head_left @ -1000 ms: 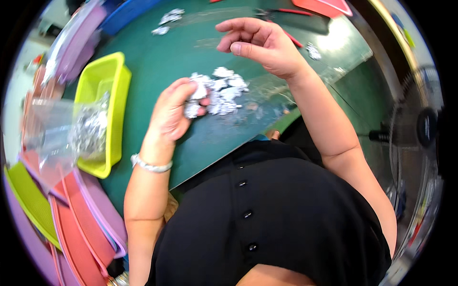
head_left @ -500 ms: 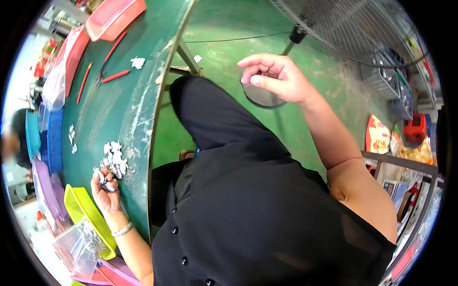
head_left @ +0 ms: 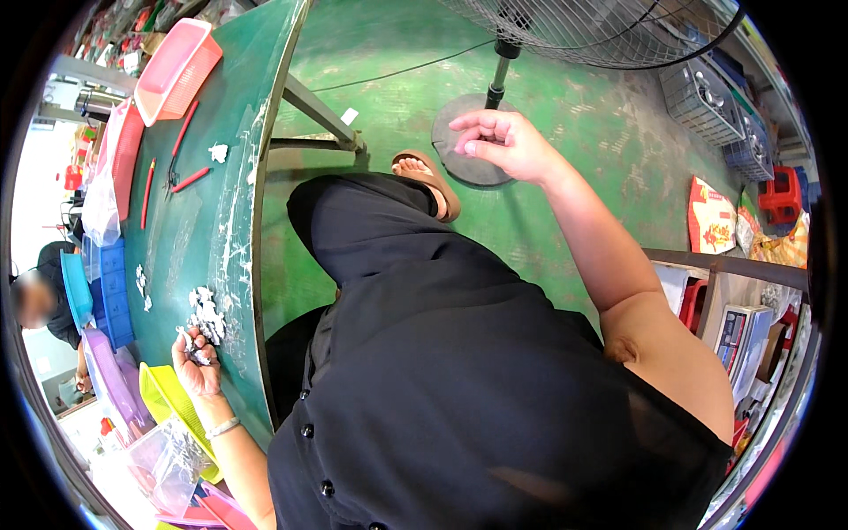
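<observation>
My left hand rests over the green tabletop, its fingers curled around several small white crumpled-looking pieces. Right beside its fingertips lies a loose pile of the same white pieces; their exact kind is too small to make out. My right hand hangs in the air above the floor, away from the table, with loosely bent fingers and nothing in it. Farther along the table lie red-handled pliers, spread apart, and a thin red stick-like tool. One white piece sits near the pliers.
Pink baskets, a blue bin, a purple bin and a yellow-green basket line the table's left side. A person is beyond. A standing fan and wire baskets are to the right.
The view has shifted, bringing my sandalled foot and more floor into sight. My left hand still holds the white pieces at the pile; my right hand stays raised and bare.
</observation>
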`<act>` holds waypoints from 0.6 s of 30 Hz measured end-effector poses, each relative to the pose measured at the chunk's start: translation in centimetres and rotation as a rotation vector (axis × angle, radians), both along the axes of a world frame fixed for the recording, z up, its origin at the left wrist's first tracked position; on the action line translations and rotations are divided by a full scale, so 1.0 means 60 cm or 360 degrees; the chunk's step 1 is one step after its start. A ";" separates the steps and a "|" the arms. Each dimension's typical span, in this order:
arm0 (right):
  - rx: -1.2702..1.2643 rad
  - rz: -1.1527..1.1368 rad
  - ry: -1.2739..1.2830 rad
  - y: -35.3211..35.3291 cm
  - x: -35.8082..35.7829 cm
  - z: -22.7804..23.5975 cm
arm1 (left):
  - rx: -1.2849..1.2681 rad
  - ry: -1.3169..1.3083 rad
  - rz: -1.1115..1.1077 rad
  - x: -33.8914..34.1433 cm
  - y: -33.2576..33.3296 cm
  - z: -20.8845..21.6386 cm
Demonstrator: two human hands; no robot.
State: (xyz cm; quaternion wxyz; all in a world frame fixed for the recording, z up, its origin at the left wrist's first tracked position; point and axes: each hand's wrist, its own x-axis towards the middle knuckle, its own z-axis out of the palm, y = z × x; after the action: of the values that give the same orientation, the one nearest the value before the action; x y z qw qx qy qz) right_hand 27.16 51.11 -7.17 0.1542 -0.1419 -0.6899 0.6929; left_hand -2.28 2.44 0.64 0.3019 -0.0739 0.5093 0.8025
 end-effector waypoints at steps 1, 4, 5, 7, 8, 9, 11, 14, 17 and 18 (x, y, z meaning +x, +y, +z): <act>0.0003 -0.0011 -0.0009 0.002 0.003 -0.005 | -0.0004 0.0001 0.0010 0.000 0.000 -0.001; 0.0035 -0.0044 -0.0055 0.006 0.009 -0.008 | 0.0004 -0.0001 0.0006 -0.003 -0.005 -0.004; 0.0049 -0.0056 -0.0074 0.006 0.010 -0.008 | 0.0009 -0.0002 -0.0001 -0.005 -0.007 -0.006; 0.0032 -0.0052 -0.0073 0.007 0.008 -0.010 | 0.0016 0.0007 -0.0017 -0.006 -0.009 -0.007; 0.0023 -0.0050 -0.0073 0.008 0.007 -0.011 | 0.0020 0.0012 -0.0025 -0.006 -0.010 -0.008; 0.0029 -0.0055 -0.0081 0.009 0.005 -0.012 | 0.0019 0.0008 -0.0013 -0.005 -0.009 -0.007; 0.0039 -0.0061 -0.0107 0.008 0.003 -0.013 | 0.0015 -0.0007 0.0013 -0.002 -0.007 -0.006; -0.0011 -0.0080 -0.0118 0.005 -0.001 -0.013 | 0.0024 0.0026 -0.0015 -0.001 -0.006 -0.005; -0.0083 -0.0087 -0.0142 0.002 -0.003 -0.017 | 0.0033 0.0005 -0.0030 -0.002 -0.007 -0.006; -0.0061 -0.0082 -0.0160 0.001 -0.004 -0.018 | 0.0016 0.0009 -0.0015 -0.001 -0.005 -0.006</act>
State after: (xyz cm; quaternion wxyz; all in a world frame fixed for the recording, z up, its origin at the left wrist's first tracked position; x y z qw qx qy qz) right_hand 26.95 51.17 -8.23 0.1344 -0.1970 -0.6796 0.6937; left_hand -2.35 2.16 0.31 0.3046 -0.0676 0.5064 0.8038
